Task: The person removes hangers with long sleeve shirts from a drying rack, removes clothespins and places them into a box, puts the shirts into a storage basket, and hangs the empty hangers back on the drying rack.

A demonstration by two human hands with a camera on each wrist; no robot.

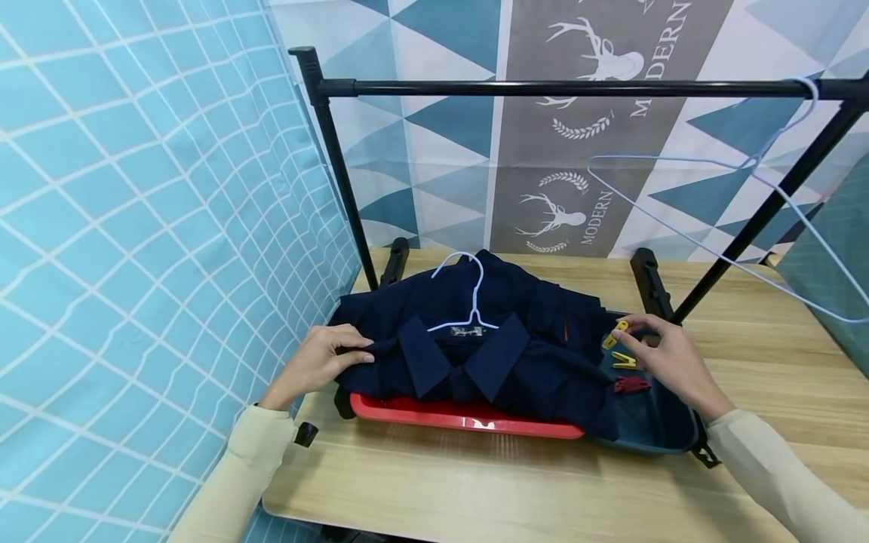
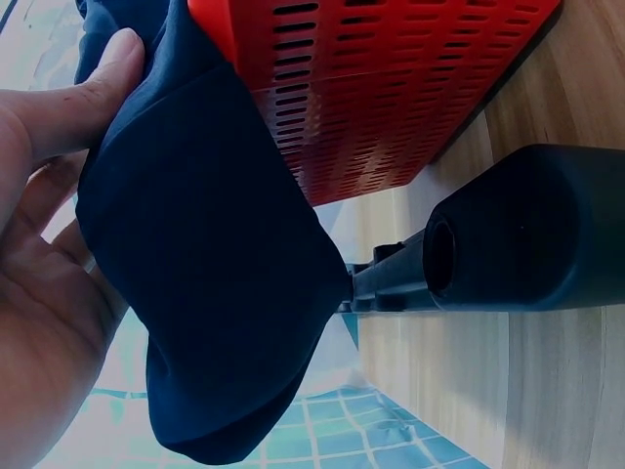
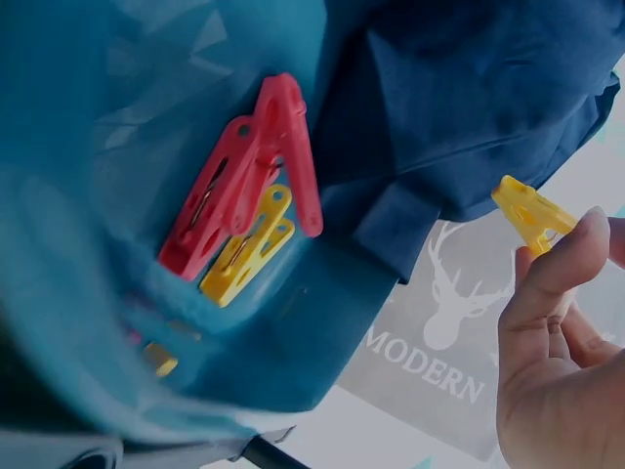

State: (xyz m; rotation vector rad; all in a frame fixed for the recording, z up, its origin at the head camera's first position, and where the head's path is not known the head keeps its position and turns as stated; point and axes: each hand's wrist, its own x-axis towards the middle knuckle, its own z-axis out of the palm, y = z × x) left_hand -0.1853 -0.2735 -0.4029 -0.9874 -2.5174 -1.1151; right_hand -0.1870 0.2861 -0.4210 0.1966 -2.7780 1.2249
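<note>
A navy shirt (image 1: 475, 302) lies with its collar toward me over a red slotted basket (image 1: 468, 416). In its neck sits a light blue wire hanger (image 1: 473, 294), the hook pointing up. My left hand (image 1: 327, 356) pinches the shirt's left shoulder between thumb and fingers; the left wrist view shows the dark cloth (image 2: 210, 254) hanging from that grip. My right hand (image 1: 661, 358) pinches a yellow clothespin (image 3: 527, 213) above a dark blue bin (image 1: 655, 422). Inside the bin lie another yellow clothespin (image 3: 248, 246) and red clothespins (image 3: 244, 176).
A black rack with a horizontal bar (image 1: 543, 88) stands over the wooden table (image 1: 475, 475). Another blue wire hanger (image 1: 756, 162) hangs at the bar's right end. A blue gridded sheet (image 1: 136, 226) covers the left side. Black rack feet (image 1: 652, 285) reach behind the bin.
</note>
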